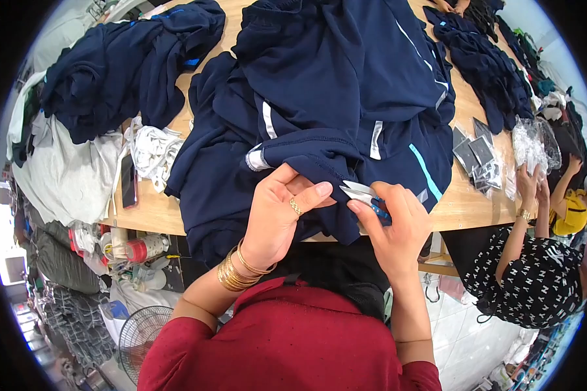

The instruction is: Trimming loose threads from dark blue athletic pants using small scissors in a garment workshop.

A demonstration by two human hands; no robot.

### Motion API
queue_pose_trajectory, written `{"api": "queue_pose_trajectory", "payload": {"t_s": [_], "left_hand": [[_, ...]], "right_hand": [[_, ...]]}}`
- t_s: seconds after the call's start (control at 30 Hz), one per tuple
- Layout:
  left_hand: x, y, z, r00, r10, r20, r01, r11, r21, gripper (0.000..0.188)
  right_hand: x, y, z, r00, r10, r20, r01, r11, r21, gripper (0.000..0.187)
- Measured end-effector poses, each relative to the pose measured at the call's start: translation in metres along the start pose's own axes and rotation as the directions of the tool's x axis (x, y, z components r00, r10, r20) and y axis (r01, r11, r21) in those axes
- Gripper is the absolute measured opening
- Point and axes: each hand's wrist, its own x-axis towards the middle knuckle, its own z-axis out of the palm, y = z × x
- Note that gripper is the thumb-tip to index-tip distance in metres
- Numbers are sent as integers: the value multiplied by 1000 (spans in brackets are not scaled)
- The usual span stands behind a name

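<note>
Presently, left hand (277, 212): one navy garment (314, 167) is clasped.
Right hand (399, 228): one pair of snips (362, 195) is clamped, two blades (357, 186) parted.
Phone (130, 182): one is shown.

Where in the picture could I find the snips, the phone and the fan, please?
Snips (364, 198), head view: on the silver blades.
Phone (130, 184), head view: on the middle of its dark, flat face.
Fan (143, 337), head view: on the visible part of its round wire guard.
</note>
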Motion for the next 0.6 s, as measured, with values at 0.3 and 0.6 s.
{"api": "queue_pose_trajectory", "payload": {"t_s": [0.3, 0.6], "left_hand": [[0, 0, 2, 1000, 7, -28, -7, 1000, 7, 24], [-1, 0, 0, 999, -5, -42, 7, 1000, 26, 24]], "right_hand": [[0, -1, 1, 999, 22, -34, -21, 1000, 13, 26], [-2, 1, 3, 944, 327, -56, -302, 917, 258, 28]]}}
